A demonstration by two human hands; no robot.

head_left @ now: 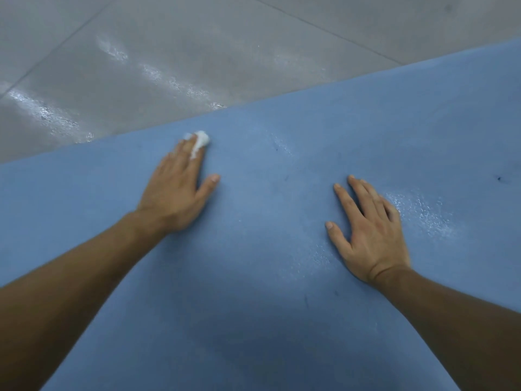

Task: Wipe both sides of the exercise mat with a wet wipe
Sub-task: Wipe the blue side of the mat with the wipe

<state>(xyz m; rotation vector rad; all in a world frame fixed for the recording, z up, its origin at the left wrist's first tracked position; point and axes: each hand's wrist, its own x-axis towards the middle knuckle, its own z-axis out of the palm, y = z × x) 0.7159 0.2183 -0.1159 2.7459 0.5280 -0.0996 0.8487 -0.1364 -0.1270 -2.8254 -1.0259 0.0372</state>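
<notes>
A blue exercise mat (267, 277) lies flat on the floor and fills most of the view. My left hand (176, 190) lies palm down near the mat's far edge, straight fingers pressing a crumpled white wet wipe (198, 142) onto the mat. The wipe sticks out past and between the fingertips. My right hand (369, 230) rests flat on the mat to the right, fingers spread, holding nothing. Wet, shiny streaks show on the mat beside the right hand and near the middle.
Grey tiled floor (169, 52) lies beyond the mat's far edge, with wet glossy patches close to the edge. A few small dark marks dot the mat, one at the right (499, 178).
</notes>
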